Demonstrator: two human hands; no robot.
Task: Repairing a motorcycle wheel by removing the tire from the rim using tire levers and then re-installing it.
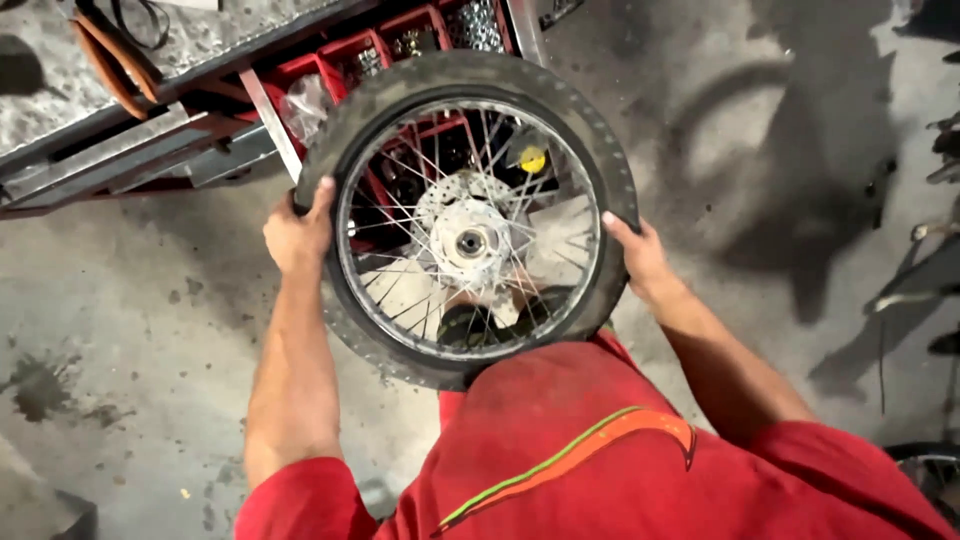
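Both hands, left (297, 238) and right (640, 257), clamped in grip.

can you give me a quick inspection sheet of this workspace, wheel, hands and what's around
surface: grey concrete floor, stained with dark spots at the left.
job's things: spoked wheel with black tyre, silver rim, hub and brake disc, held off the floor in front of the person's body.
clutter: red compartment tray of small metal parts behind the wheel, on a low metal cart.
grippers: left hand grips the tyre's left side, fingers curled over the tread; right hand grips the right side.
cables: orange hose or strap and a dark cord on the cart top.
surroundings: dark bike parts at the right edge; part of another wheel at lower right.
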